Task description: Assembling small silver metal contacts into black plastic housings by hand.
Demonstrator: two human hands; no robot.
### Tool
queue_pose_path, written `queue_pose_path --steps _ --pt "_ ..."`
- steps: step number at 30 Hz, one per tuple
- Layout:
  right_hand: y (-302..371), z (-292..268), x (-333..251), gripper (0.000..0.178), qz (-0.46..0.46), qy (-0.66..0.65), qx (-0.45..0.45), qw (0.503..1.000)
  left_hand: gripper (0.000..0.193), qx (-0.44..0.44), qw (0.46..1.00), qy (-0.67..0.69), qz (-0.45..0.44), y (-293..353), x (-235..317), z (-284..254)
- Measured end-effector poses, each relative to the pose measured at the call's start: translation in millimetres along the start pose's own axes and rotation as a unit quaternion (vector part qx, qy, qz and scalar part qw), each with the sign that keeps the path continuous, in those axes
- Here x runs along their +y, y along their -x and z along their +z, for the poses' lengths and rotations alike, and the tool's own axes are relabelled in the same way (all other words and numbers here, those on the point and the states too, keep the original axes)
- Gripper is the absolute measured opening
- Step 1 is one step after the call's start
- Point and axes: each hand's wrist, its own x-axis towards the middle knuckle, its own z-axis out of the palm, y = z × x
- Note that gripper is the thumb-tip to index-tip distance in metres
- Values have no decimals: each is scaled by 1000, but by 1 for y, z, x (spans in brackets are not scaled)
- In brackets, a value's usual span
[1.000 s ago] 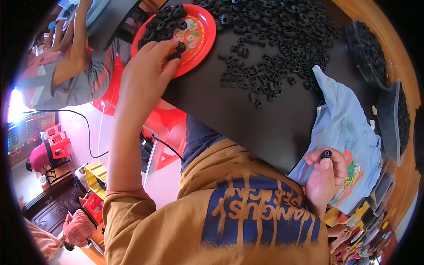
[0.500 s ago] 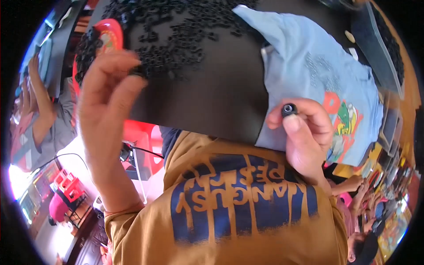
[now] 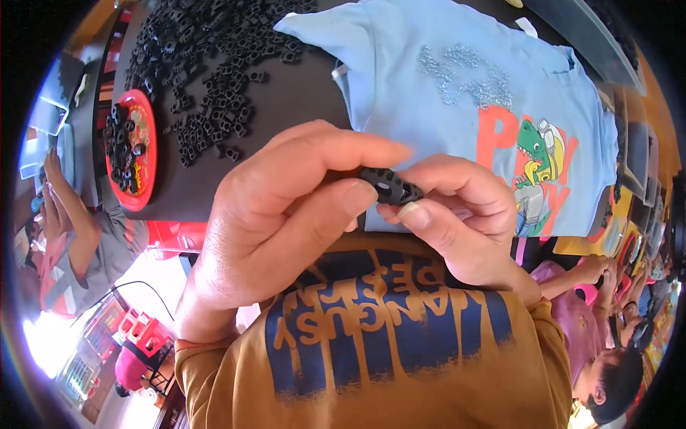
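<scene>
Far left: red plate (image 3: 146,157) with black parts (image 3: 118,143), on bench (image 3: 304,89), likely for easy reach. Then loose black heap (image 3: 207,100). Next: left hand (image 3: 275,196), gripping left end of black piece (image 3: 390,186); one part or two, cannot tell. Piece between both grips, probably for counter-hold. Then right hand (image 3: 468,222), pinching opposite end. Beyond: blue shirt (image 3: 400,79).

- Left hand (image 3: 268,204), left of frame centre: index finger (image 3: 350,149) extended rightward above thumb (image 3: 325,214).
- Right hand (image 3: 468,222), right of centre: fingers (image 3: 457,174) curled, thumb pointing up-left.
</scene>
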Motion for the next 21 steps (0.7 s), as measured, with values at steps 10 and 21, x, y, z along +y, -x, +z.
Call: queue_pose_path --steps 10,21 --pt "1 -10 5 23 -24 -24 6 999 19 74 961 -264 44 -4 -34 -7" --pt "-3 -13 5 24 -45 100 -43 993 19 169 899 -389 112 4 -49 -18"
